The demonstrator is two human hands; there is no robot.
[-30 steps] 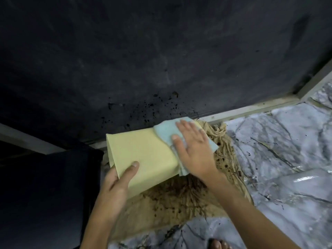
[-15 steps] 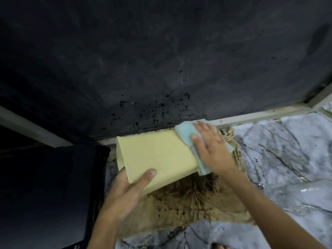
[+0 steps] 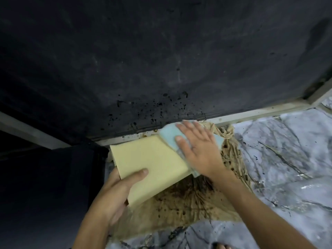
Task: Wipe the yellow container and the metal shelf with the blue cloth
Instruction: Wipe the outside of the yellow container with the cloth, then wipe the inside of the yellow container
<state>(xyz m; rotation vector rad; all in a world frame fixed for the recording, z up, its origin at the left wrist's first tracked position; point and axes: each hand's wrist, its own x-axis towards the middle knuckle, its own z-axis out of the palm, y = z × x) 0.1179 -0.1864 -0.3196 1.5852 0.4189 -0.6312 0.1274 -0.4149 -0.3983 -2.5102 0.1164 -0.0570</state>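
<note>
**Yellow container held at the wall base, blue cloth pressed on its far end**

Yellow container (image 3: 152, 166), head view: a flat-sided rectangular box, tilted, with its far end up near the pale ledge (image 3: 251, 115) at the foot of the dark wall (image 3: 161, 60). It sits over a stained, crumpled tan sheet (image 3: 188, 200) spread on a marble-patterned surface (image 3: 287, 159).

The left hand (image 3: 115, 193) grips the container's near corner, thumb lying on the top face, fingers wrapped underneath and out of sight.

The right hand (image 3: 197, 150) lies flat, fingers extended and close together, palm pressing the blue cloth (image 3: 170, 136) onto the container's far end. The cloth is folded; its edges show beyond the fingers toward the wall and to the right of the hand.

Dark specks mark the wall just above the ledge and the tan sheet below the container. A dark panel (image 3: 53, 186) stands at lower left, beside the container's near end.
</note>
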